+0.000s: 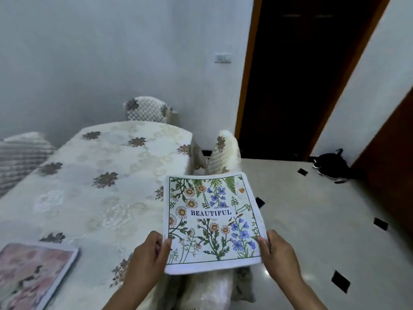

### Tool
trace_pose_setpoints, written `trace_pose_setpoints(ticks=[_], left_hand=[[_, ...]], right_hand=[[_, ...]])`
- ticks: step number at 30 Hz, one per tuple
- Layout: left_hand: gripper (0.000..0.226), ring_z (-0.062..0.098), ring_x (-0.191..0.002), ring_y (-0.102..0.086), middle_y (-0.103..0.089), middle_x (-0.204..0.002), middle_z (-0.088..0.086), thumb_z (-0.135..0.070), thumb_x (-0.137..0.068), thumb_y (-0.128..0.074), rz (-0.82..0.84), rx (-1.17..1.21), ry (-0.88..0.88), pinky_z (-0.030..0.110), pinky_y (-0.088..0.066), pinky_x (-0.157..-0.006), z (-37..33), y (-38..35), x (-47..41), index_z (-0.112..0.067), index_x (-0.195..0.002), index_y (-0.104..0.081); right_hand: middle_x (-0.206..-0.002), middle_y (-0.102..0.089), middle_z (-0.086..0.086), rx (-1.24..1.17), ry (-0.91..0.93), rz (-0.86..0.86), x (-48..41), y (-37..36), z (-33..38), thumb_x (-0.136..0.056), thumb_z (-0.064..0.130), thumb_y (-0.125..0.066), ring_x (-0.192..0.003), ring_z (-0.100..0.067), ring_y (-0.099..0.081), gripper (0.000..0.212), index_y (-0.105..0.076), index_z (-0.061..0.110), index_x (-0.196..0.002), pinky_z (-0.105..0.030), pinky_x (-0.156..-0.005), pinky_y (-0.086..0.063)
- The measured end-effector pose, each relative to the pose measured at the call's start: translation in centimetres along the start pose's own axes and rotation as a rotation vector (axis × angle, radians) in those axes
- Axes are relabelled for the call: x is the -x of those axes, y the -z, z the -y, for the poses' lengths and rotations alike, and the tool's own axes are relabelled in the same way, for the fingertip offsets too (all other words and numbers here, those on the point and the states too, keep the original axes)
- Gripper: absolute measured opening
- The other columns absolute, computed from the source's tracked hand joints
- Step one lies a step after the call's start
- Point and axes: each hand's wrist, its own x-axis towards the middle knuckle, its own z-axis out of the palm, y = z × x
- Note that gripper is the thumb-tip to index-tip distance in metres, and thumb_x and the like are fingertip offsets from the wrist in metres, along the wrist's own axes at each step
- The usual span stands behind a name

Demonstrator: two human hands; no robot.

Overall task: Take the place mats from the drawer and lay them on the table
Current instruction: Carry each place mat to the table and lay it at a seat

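Note:
I hold a white place mat [212, 220] printed with flowers and the word BEAUTIFUL, flat in the air beside the table's right edge. My left hand [147, 258] grips its near left corner and my right hand [277, 253] grips its near right corner. A second place mat [33, 271] with a pink flower print lies on the table at the near left. The table [100, 186] wears a cream cloth with brown flower motifs. No drawer shows in this view.
Chairs with white quilted covers stand at the table's far end [147, 109], on its right side [223, 153] and at the left [20, 153]. A dark doorway [301, 74] opens at the right. Dark shoes [330, 166] lie on the pale tiled floor.

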Motion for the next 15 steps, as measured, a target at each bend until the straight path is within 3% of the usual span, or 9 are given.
trace_pose_setpoints(ticks=[3,6,11,15], left_hand=[[0.034,0.007,-0.048,-0.047,-0.047,-0.049,-0.004,-0.046,-0.092,-0.054,-0.133,-0.052,0.130,0.028,-0.034,-0.046,-1.6,-1.9,1.4,-0.029,-0.068,-0.037],[0.031,0.006,-0.049,-0.044,-0.048,-0.052,-0.002,-0.045,-0.093,-0.054,-0.257,-0.016,0.250,0.030,-0.034,-0.047,-3.3,-3.5,3.4,-0.030,-0.069,-0.041],[0.030,0.004,-0.053,-0.048,-0.053,-0.057,-0.008,-0.047,-0.092,-0.056,-0.424,0.009,0.442,0.019,-0.031,-0.046,-4.9,-4.5,5.4,-0.033,-0.071,-0.041],[0.033,0.001,-0.052,-0.044,-0.046,-0.055,-0.008,-0.045,-0.093,-0.057,-0.503,0.044,0.546,0.019,-0.032,-0.048,-4.3,-5.7,5.4,-0.028,-0.072,-0.039]], right_hand=[[-0.060,-0.047,0.013,-0.014,0.164,0.112,-5.8,-0.2,-0.7,-0.092,0.037,-0.057,-0.053,-0.001,-0.044,0.033,-0.035,0.030,-0.069,-0.016,-0.045,-0.028],[-0.068,-0.049,0.014,-0.007,0.360,0.222,-10.7,-0.2,0.2,-0.093,0.038,-0.055,-0.058,-0.011,-0.050,0.013,-0.050,0.029,-0.085,-0.018,-0.046,-0.031],[-0.064,-0.051,0.001,0.019,0.616,0.370,-16.6,-3.0,4.6,-0.094,0.035,-0.055,-0.057,-0.022,-0.051,0.029,-0.041,0.019,-0.074,-0.031,-0.050,-0.036],[-0.068,-0.056,0.004,0.060,0.755,0.480,-20.0,-7.2,8.7,-0.095,0.035,-0.053,-0.059,-0.019,-0.055,0.021,-0.046,0.026,-0.078,-0.032,-0.051,-0.045]])
